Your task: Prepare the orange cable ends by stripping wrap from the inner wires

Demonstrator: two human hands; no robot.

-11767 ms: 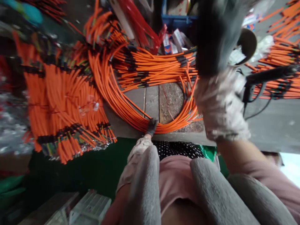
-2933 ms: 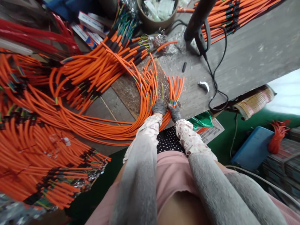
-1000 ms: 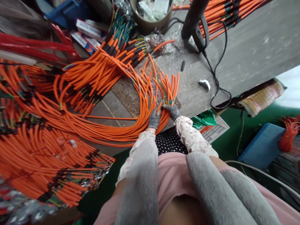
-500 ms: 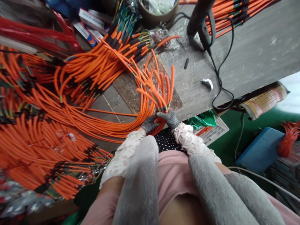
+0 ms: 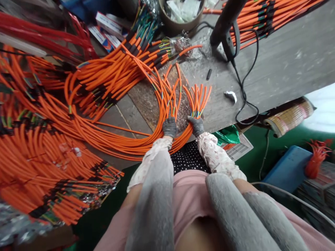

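Observation:
In a grey glove, my right hand [image 5: 196, 125] is closed round a bunch of orange cables [image 5: 197, 99], whose ends fan out above the thumb with blue and yellow-green marks at their base. My left hand [image 5: 169, 127], also gloved, is wrapped over a second group of orange cables [image 5: 160, 101] a little to the left. The cables of both groups curve down and away to the left in a long bend [image 5: 125, 148]. A brown board [image 5: 146, 101] lies beneath the cables on the grey table.
Large piles of orange cables [image 5: 31, 153] cover the left side. A heat gun-like black tool [image 5: 227, 42] with its cord stands at the back right. A round tub [image 5: 183, 26] holds plastic pieces. A short black tube [image 5: 208, 74] and a white scrap [image 5: 231, 96] lie on the table.
My hands, close together before, are now apart. The right hand has moved right with one bunch of cable ends; the left is up on the other group, and the ends have separated into two fans.

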